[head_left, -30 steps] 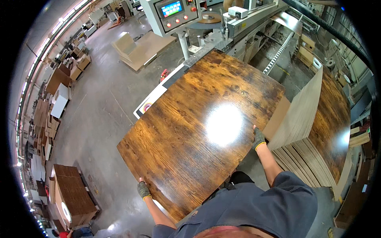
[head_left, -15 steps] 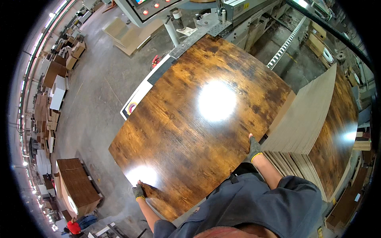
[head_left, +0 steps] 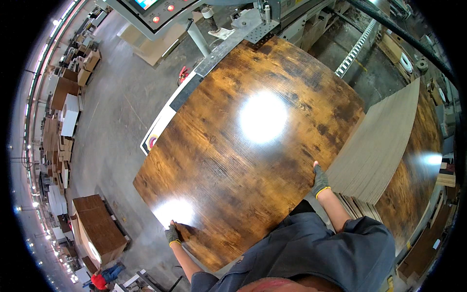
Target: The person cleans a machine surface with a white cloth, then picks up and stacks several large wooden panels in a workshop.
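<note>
Panel [head_left: 233, 170], ctr.: qty 1. Stack of boards [head_left: 377, 146], R: qty 1; indiv. tally unclear. Ctrl box [head_left: 145, 15]: 1; co-worker [head_left: 99, 280]: 1.

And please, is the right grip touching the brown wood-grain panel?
Touching: the head view shows the right grip at the edge of the wood-grain panel, thumb over its top face.

Large glossy wood-grain panel [head_left: 228, 170], mottled brown, lying flat between left hand [head_left: 172, 234] and right hand [head_left: 320, 181], extending beyond them
</note>
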A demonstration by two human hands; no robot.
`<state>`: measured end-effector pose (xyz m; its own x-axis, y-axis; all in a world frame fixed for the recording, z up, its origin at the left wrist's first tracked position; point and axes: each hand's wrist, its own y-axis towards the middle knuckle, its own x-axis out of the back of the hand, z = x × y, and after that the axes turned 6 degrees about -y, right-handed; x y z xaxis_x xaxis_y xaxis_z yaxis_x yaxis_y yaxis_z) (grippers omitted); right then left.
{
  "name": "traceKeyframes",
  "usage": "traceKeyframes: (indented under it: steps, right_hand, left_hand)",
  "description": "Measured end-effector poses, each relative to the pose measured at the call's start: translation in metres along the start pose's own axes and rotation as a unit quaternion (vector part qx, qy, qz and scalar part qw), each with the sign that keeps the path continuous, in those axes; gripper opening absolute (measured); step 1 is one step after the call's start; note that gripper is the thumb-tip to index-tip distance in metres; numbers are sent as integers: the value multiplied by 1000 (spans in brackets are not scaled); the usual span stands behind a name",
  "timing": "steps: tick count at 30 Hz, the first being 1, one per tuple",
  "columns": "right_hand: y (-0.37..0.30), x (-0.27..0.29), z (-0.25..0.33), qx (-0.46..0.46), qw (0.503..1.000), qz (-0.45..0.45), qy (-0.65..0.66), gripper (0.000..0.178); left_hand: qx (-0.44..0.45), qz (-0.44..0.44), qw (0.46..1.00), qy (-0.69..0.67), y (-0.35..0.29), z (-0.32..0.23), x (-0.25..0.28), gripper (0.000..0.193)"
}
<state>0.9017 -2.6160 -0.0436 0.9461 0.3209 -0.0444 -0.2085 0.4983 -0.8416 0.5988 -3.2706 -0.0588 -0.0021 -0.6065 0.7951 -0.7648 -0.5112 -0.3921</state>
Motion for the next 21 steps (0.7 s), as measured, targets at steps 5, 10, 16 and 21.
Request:
traceKeyframes:
  steps: [5, 10, 16, 21]
  right_hand:
    - [52, 29, -28, -2, 999, -12, 31, 82]
    - [57, 30, -46, 47, 998, -17, 39, 92]
    - [15, -6, -15, 42, 995, -55, 71, 74]
    - [31, 16, -19, 72, 993, -87, 14, 90]
  left_hand:
    - [-13, 33, 999, 3, -8, -34, -12, 101]
    - [-45, 22, 999, 14, 6, -27, -12, 95]
    - [-4, 44, 999, -32, 41, 5, -24, 102]
    - [-57, 94, 994, 29, 42, -21, -47, 102]
